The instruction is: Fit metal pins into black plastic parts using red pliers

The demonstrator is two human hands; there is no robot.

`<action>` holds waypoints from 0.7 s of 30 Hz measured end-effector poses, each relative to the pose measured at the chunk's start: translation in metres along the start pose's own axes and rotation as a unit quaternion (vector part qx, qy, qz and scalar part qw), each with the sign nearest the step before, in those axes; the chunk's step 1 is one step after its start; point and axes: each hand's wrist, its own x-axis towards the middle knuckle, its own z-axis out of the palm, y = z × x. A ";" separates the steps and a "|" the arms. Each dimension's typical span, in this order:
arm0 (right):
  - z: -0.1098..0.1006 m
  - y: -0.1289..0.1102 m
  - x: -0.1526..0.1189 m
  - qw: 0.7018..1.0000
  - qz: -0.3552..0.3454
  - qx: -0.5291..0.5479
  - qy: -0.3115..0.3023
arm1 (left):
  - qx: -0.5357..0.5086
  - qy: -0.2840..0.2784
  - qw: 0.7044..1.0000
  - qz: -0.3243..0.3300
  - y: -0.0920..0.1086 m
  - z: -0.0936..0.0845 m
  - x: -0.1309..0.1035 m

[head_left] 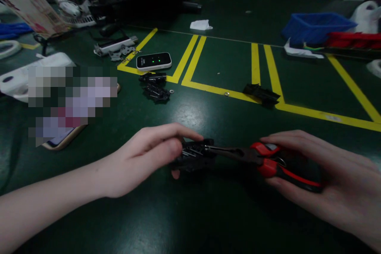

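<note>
My left hand [151,154] is closed around a black plastic part [195,158] with thin metal pins along its top, just above the green table. My right hand [324,182] grips the red and black handles of long-nose pliers [264,160]. The pliers point left, and their jaw tips meet the upper right end of the black part at a pin. Whether the tips are clamped on the pin is too small to tell. The underside of the part and some left fingers are hidden.
A phone [80,115] lies left, beside a white device [38,71]. Ahead are a small box with green lights [154,61], loose black parts [156,91], another black piece [262,94] and yellow tape lines [214,88]. A blue bin [318,27] and red tray [354,40] stand back right.
</note>
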 end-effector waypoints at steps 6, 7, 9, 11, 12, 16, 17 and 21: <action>-0.003 0.000 0.003 0.999 -0.020 -0.030 0.022 | -0.190 -0.030 0.978 -0.078 -0.006 -0.002 0.008; -0.003 -0.001 0.003 0.999 -0.018 -0.029 0.024 | -0.207 -0.033 0.974 -0.086 -0.006 -0.003 0.009; -0.002 -0.003 0.003 0.999 -0.005 -0.023 0.023 | -0.228 -0.044 0.968 -0.096 -0.006 -0.004 0.009; -0.001 -0.005 0.003 1.000 0.010 -0.014 0.016 | -0.231 -0.068 0.965 -0.100 -0.006 -0.004 0.008; -0.001 -0.007 0.002 1.000 0.013 -0.011 0.016 | -0.226 -0.084 0.965 -0.100 -0.006 -0.004 0.008; 0.002 -0.011 0.000 1.000 0.003 -0.007 0.021 | -0.206 -0.129 0.965 -0.096 -0.005 -0.002 0.007; 0.002 -0.012 -0.001 1.000 -0.001 -0.008 0.019 | -0.205 -0.132 0.965 -0.099 -0.004 -0.001 0.008; 0.005 -0.014 0.000 1.000 -0.008 0.002 0.008 | -0.174 -0.105 0.974 -0.098 -0.004 0.008 0.009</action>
